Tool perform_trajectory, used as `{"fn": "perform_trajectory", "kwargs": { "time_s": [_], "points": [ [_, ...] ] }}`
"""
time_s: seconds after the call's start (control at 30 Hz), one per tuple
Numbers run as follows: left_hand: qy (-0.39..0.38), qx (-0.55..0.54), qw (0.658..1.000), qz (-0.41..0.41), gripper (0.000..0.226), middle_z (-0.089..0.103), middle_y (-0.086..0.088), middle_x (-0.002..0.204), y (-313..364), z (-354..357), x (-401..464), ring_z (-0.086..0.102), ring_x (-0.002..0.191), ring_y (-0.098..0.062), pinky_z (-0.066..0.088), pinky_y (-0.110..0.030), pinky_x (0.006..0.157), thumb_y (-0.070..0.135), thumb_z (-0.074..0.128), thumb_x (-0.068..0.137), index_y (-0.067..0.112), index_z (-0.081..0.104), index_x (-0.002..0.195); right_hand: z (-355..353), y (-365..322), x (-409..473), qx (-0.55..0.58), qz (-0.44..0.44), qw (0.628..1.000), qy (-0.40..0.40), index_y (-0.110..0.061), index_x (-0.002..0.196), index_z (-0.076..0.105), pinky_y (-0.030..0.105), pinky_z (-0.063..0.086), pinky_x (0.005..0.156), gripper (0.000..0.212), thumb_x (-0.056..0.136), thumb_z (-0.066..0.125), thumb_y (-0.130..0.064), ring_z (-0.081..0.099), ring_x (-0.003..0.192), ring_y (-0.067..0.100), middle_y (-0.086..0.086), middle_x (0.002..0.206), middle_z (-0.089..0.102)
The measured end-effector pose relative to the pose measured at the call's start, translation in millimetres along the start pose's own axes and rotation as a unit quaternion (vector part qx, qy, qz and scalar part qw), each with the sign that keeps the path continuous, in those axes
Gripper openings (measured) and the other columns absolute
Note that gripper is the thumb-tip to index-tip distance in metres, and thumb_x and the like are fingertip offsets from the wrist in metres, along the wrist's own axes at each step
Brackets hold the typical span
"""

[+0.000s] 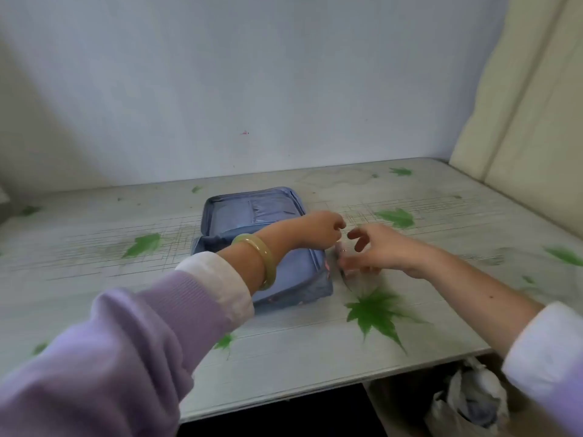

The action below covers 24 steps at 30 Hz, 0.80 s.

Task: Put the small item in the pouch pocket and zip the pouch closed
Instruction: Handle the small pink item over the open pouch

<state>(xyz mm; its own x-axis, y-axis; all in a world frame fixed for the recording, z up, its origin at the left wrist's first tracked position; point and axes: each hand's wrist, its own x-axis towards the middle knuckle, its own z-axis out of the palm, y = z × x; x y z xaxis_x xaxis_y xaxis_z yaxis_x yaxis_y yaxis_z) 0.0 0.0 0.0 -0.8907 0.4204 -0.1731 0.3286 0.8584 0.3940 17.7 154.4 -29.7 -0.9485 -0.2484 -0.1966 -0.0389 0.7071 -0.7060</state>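
Note:
A blue-grey fabric pouch (252, 216) lies open on the table, its lid flat toward the wall with inner pockets showing. My left hand (321, 230) reaches across the pouch's near half to its right edge, fingers curled; what they hold is hidden. My right hand (378, 250) is just right of the pouch, fingers spread, with its lower fingers touching a small blurred pinkish item (342, 250) at the pouch's right side. Whether that item is gripped is unclear.
The table (315, 342) has a whitish cover printed with green leaves. A wall stands behind it, and a cream padded panel (536, 105) leans at the right. Below the table's front right edge sits a bin with a plastic bag (467, 402).

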Motion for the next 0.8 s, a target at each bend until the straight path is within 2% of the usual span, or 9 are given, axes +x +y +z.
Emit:
{"fn": "perform_trajectory", "kwargs": {
  "time_s": [0.13, 0.3, 0.47, 0.53, 0.67, 0.8],
  "points": [
    [-0.013, 0.032, 0.999, -0.004, 0.039, 0.048, -0.006, 0.141, -1.0, 0.5, 2.2, 0.044, 0.128, -0.024, 0.034, -0.039, 0.110, 0.016, 0.039, 0.096, 0.012, 0.045, 0.134, 4.4, 0.3, -2.7, -0.038, 0.011, 0.999, 0.000, -0.014, 0.134, 0.042, 0.018, 0.047, 0.048, 0.082, 0.066, 0.082, -0.037, 0.062, 0.064, 0.010, -0.003, 0.095, 0.055],
    [-0.028, 0.112, 0.993, 0.007, 0.037, 0.054, -0.001, 0.136, -0.2, 3.2, 6.4, 0.047, 0.124, -0.023, 0.032, -0.047, 0.109, 0.024, 0.036, 0.096, 0.019, 0.052, 0.130, 6.4, 0.6, -3.8, -0.018, 0.015, 1.000, -0.009, -0.011, 0.132, 0.042, 0.019, 0.046, 0.040, 0.084, 0.063, 0.085, -0.034, 0.060, 0.044, 0.005, 0.004, 0.086, 0.063],
    [-0.043, 0.126, 0.991, 0.006, 0.036, 0.055, -0.001, 0.133, 2.2, 3.5, 5.2, 0.048, 0.120, -0.023, 0.031, -0.048, 0.108, 0.020, 0.037, 0.096, 0.019, 0.053, 0.128, 9.5, -1.2, -6.5, -0.018, 0.018, 1.000, -0.001, -0.008, 0.123, 0.048, 0.020, 0.045, 0.039, 0.082, 0.057, 0.087, -0.037, 0.061, 0.043, 0.009, 0.008, 0.075, 0.069],
    [-0.043, 0.113, 0.993, 0.003, 0.036, 0.056, -0.002, 0.131, 3.9, 2.8, 3.9, 0.049, 0.118, -0.023, 0.035, -0.045, 0.106, 0.019, 0.039, 0.095, 0.017, 0.055, 0.127, 10.5, -1.8, -6.7, -0.018, 0.027, 0.999, 0.005, -0.007, 0.114, 0.054, 0.021, 0.045, 0.040, 0.073, 0.057, 0.087, -0.038, 0.062, 0.044, 0.012, 0.011, 0.073, 0.071],
    [-0.039, 0.095, 0.995, 0.003, 0.034, 0.058, -0.005, 0.129, 4.9, 2.7, 3.0, 0.053, 0.114, -0.023, 0.043, -0.037, 0.099, 0.018, 0.041, 0.095, 0.013, 0.056, 0.126, 13.3, -0.2, -4.7, -0.005, 0.031, 0.999, 0.019, -0.002, 0.081, 0.067, 0.022, 0.047, 0.041, 0.038, 0.062, 0.086, -0.028, 0.064, 0.047, 0.021, 0.017, 0.068, 0.073],
    [-0.028, 0.096, 0.995, 0.004, 0.034, 0.058, -0.006, 0.130, 2.1, 4.6, 5.5, 0.053, 0.116, -0.024, 0.043, -0.037, 0.101, 0.017, 0.045, 0.094, 0.012, 0.055, 0.126, 14.5, 3.4, -2.0, 0.039, 0.047, 0.998, 0.035, 0.002, 0.074, 0.070, 0.025, 0.052, 0.043, 0.015, 0.069, 0.079, -0.009, 0.067, 0.047, 0.026, 0.014, 0.054, 0.070]
  ]
}}
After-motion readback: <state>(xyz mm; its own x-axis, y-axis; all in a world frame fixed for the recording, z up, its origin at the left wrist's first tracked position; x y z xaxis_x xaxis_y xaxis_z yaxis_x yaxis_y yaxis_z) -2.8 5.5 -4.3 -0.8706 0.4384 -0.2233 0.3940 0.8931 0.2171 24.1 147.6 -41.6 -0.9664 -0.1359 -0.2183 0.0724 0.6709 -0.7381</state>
